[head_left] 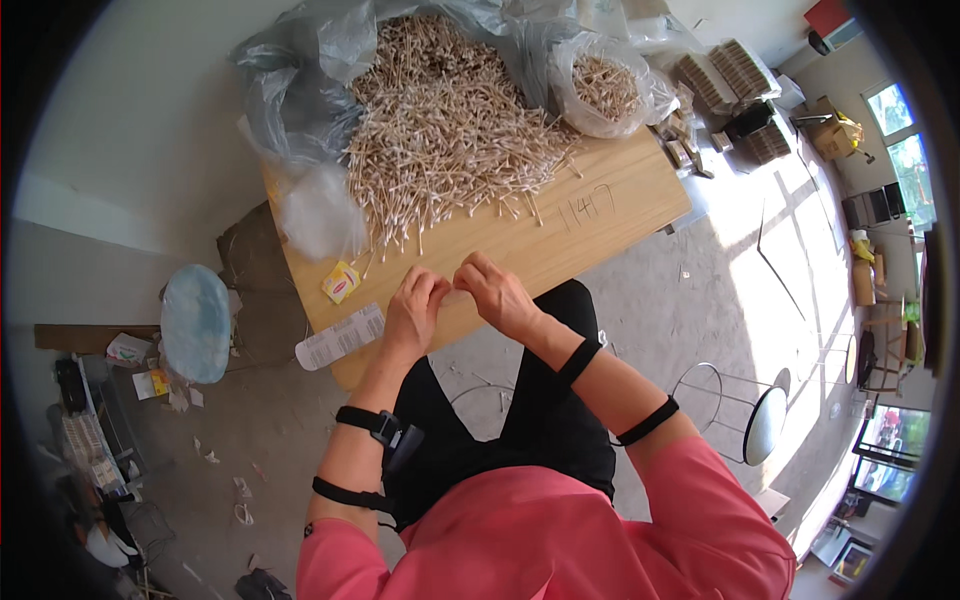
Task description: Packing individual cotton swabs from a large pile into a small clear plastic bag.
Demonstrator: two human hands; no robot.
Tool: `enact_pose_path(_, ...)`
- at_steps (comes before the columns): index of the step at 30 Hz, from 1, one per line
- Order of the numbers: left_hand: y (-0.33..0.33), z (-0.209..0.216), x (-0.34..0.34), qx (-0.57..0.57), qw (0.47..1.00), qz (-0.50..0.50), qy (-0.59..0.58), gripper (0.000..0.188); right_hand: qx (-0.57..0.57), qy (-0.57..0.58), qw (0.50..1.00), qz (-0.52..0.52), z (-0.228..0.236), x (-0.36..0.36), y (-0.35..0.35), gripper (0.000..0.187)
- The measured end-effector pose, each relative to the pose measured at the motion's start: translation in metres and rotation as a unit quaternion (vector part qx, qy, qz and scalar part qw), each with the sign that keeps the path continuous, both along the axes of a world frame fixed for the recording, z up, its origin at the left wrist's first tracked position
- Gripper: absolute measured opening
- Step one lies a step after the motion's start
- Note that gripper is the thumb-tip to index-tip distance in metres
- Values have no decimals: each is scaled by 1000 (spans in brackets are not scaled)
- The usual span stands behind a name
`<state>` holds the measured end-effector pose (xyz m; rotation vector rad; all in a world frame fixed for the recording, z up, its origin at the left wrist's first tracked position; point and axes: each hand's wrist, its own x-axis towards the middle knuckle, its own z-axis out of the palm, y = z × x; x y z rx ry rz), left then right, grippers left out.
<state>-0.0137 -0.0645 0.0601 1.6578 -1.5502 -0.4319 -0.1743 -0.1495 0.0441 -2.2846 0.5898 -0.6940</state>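
My left hand (413,305) and my right hand (493,292) meet above the front edge of a light wooden table (490,248). The fingers of both are closed in a pinch, nearly touching. Something small and pale may be between the fingertips; its kind cannot be made out. Just beyond my hands spreads a large heap of cotton swabs (440,140) with pale wooden sticks, a few lying loose at its near edge. A yellow and white packet or card (341,282) and a white printed sheet of labels (340,337) lie left of my left hand.
Clear plastic film (318,215) lies left of the heap, and a big translucent bag (295,100) surrounds its far side. A clear bag of swabs (605,90) stands at the back right. Stools with a blue seat (195,322) and a round seat (766,425) flank the table.
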Motion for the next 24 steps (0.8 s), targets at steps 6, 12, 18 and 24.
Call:
enact_pose_path(6,1,-3,-2,-27,1000,11,7,10,-16,-31,999,-27,-3,6,-1,14)
enact_pose_path(12,18,39,-9,-37,990,112,79,53,64,-122,972,-192,35,-20,10,5)
enact_pose_path(18,51,77,-79,-66,841,59,534,80,643,-448,619,-43,92,-26,66,15)
enact_pose_path(24,68,168,-104,-171,923,90,331,39,696,-459,548,72,126,-28,121,27)
